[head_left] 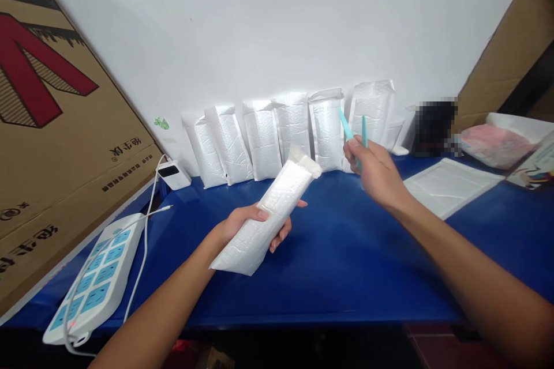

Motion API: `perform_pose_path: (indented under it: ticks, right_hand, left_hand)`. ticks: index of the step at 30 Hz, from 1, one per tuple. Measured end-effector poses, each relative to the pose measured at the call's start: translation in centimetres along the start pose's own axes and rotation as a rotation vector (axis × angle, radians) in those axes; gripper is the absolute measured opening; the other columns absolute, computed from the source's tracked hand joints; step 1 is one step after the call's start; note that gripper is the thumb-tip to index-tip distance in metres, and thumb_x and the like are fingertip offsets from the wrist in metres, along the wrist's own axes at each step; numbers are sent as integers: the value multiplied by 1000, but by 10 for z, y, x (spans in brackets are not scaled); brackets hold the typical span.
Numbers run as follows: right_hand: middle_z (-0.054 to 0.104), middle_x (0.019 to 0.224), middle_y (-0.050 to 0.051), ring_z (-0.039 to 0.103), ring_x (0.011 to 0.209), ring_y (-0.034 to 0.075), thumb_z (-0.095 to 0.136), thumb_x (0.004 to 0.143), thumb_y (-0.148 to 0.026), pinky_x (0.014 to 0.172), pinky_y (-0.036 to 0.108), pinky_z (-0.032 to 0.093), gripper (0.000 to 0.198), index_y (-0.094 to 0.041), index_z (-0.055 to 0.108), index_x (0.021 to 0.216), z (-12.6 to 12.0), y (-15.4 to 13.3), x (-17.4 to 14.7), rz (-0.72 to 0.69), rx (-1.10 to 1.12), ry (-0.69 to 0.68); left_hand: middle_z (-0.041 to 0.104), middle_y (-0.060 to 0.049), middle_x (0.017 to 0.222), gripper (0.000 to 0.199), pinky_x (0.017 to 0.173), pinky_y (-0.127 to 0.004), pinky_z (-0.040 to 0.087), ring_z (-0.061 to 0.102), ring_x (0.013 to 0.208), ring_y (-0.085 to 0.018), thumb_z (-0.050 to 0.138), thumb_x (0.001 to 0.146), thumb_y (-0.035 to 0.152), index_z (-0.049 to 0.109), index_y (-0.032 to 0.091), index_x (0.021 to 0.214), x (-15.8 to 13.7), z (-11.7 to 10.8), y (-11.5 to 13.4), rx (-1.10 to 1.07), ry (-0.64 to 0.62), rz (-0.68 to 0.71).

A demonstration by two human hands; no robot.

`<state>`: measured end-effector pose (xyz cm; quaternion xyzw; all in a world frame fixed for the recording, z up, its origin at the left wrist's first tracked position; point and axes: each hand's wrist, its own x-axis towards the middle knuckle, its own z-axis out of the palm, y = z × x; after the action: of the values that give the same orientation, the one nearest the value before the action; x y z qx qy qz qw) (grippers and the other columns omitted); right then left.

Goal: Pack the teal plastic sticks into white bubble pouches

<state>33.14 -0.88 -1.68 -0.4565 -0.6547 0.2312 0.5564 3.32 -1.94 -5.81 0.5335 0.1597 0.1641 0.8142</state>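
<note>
My left hand (255, 222) grips a filled white bubble mailer (270, 207), thumb on the front and fingers around the back. The mailer tilts, its upper end leaning right, with a crumpled strip or flap at that end. To the right and higher up, my right hand (372, 167) is closed around a teal two-pronged plastic tool (345, 125). Its two slim arms stick up apart from the fist; its exact kind cannot be made out. Behind both hands, several filled bubble mailers (262, 141) stand upright in a row against the white wall.
A flat white mailer (452, 184) lies on the blue table (346, 265) at right, near a tray with a pink bag (497, 144). At left are a power strip (97, 277), a white cable (141, 265), a small white device (173, 174) and a large cardboard box (64, 127).
</note>
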Motion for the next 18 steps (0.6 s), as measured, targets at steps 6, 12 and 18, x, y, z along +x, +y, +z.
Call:
perform_pose_path:
  ticks: [6, 12, 18]
  right_hand:
    - [47, 71, 0, 47, 67, 18, 44, 106, -41, 66, 32, 39, 37, -23, 51, 74, -4, -1, -2, -57, -136, -6]
    - [49, 63, -3, 43, 50, 12, 59, 97, -66, 45, 26, 36, 46, -23, 55, 81, 8, 2, -4, 117, 299, 55]
    - [51, 52, -5, 43, 40, 11, 68, 91, -68, 37, 24, 31, 46, -23, 60, 91, 24, -3, -13, 120, 351, 1]
  left_hand:
    - [64, -9, 97, 89, 71, -32, 53, 63, 75, -20, 67, 82, 47, 39, 13, 160, -1, -1, 0, 45, -17, -70]
    - [64, -10, 100, 89, 74, -33, 53, 62, 79, -20, 67, 84, 49, 38, 13, 160, -2, -4, -2, 34, -52, -142]
    - [65, -10, 98, 92, 72, -32, 52, 62, 77, -21, 70, 80, 49, 40, 13, 159, 0, 4, -1, 36, -70, -141]
